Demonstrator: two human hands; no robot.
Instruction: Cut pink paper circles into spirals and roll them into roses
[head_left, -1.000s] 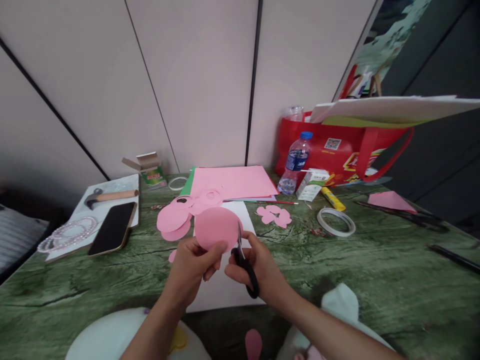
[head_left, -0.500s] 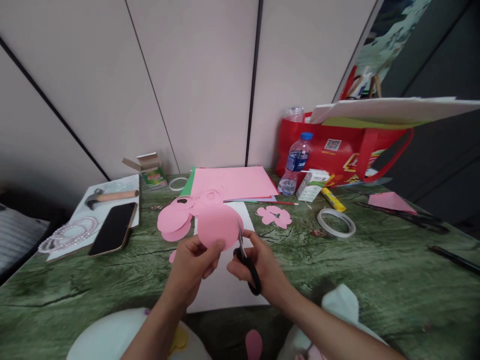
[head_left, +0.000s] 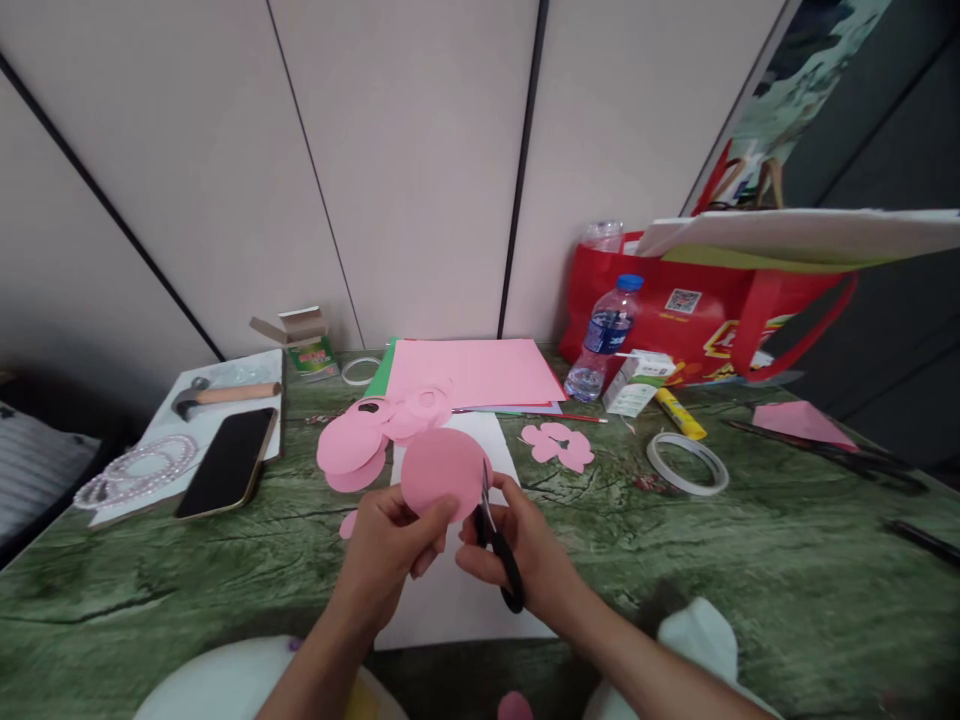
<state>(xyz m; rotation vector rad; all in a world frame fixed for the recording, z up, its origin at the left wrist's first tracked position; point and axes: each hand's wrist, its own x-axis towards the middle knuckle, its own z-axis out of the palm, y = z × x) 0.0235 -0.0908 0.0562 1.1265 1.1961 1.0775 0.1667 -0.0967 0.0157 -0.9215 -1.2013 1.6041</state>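
Note:
My left hand (head_left: 394,540) pinches a pink paper circle (head_left: 441,468) at its lower edge, thumb on top. In my right hand (head_left: 517,540) is a pair of black-handled scissors (head_left: 504,565), its blades at the circle's right edge. Both hands are above a white sheet of paper (head_left: 442,610) on the green table. Just behind, several pink paper rounds (head_left: 349,445) overlap, some with holes cut in them. A pink paper flower shape (head_left: 559,446) lies to the right of the white sheet.
Pink sheets (head_left: 472,370) lie at the back by the wall. On the left are a hammer (head_left: 225,395), a phone (head_left: 229,465) and bead strings (head_left: 146,468). To the right are a water bottle (head_left: 604,340), a tape roll (head_left: 686,463), a glue stick (head_left: 680,414) and a red bag (head_left: 697,310).
The camera view has shifted slightly. The scissors' blades have shifted along the right edge of the circle, and the circle's right edge looks trimmed closer. Both hands keep their holds.

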